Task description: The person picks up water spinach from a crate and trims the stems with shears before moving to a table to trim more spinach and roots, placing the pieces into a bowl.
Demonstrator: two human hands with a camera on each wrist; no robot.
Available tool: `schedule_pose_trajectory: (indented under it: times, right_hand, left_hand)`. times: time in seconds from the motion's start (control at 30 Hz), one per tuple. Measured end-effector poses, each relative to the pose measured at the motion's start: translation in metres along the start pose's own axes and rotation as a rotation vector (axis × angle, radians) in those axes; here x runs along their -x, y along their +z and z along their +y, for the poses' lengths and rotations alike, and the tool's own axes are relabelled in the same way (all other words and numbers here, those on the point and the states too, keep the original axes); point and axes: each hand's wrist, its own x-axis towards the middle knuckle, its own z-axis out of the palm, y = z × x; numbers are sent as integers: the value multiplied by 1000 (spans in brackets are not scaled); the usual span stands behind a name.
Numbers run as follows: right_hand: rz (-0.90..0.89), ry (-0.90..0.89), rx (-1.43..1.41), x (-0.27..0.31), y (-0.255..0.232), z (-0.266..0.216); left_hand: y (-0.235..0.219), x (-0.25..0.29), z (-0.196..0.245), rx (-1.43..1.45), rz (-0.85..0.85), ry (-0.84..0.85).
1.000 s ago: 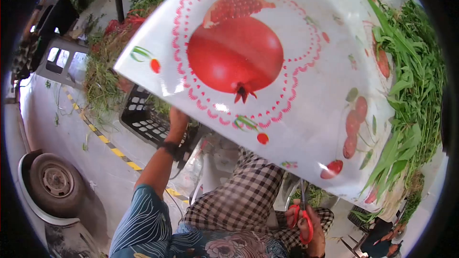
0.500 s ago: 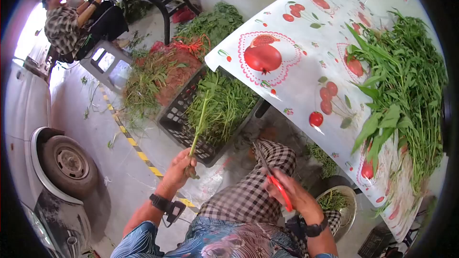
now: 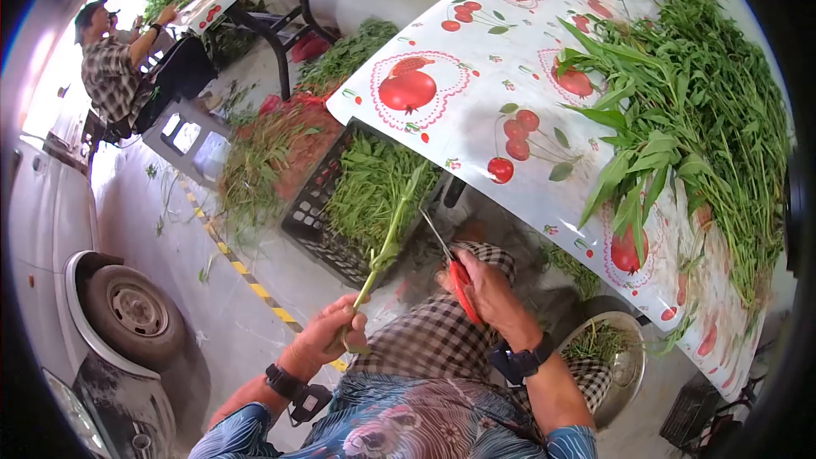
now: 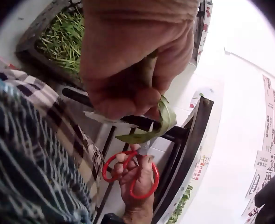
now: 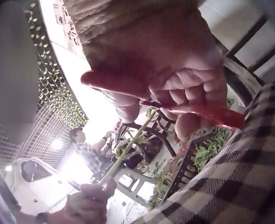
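Note:
In the head view my left hand point(image 3: 330, 336) pinches the lower end of a green stem point(image 3: 393, 234), whose top reaches over the black crate. My right hand point(image 3: 486, 293) grips red-handled scissors point(image 3: 461, 287), their blades pointing up and left, apart from the stem. The left wrist view shows the curled fingers of my left hand point(image 4: 137, 70) round the stem, a leaf point(image 4: 161, 122) hanging below, and the scissors point(image 4: 146, 184) beyond. In the right wrist view the red handles point(image 5: 202, 114) lie across my right hand point(image 5: 151, 60), with the stem point(image 5: 128, 148) past them.
A black crate point(image 3: 293, 219) of greens stands on the floor ahead. To the right, a patterned table point(image 3: 476, 59) bears a heap of leafy stems point(image 3: 697, 110). A metal bowl point(image 3: 631, 357) sits at lower right. A person point(image 3: 115, 76) sits at another table, far left.
The view has turned down from the table. My left hand, now with a stem in it, has come back from the crate; the stem has since tilted right and the scissors have moved nearer it.

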Motion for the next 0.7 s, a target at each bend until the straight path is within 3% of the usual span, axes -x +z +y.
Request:
schedule_pose_trajectory:
  times: [0.17,0.37,0.47,0.7]
  right_hand:
    - [29,-30,33,-2,5,5]
    - [48,-2,103,-7,9,10]
    - [-41,82,14,-10,5,13]
    - [-29,55,71,-14,5,16]
  left_hand:
    - [2,7,-5,97,-123,-65]
    - [-2,12,-5,103,-39,-106]
    - [-3,17,-1,143,-73,-107]
    - [-10,25,4,147,-64,-124]
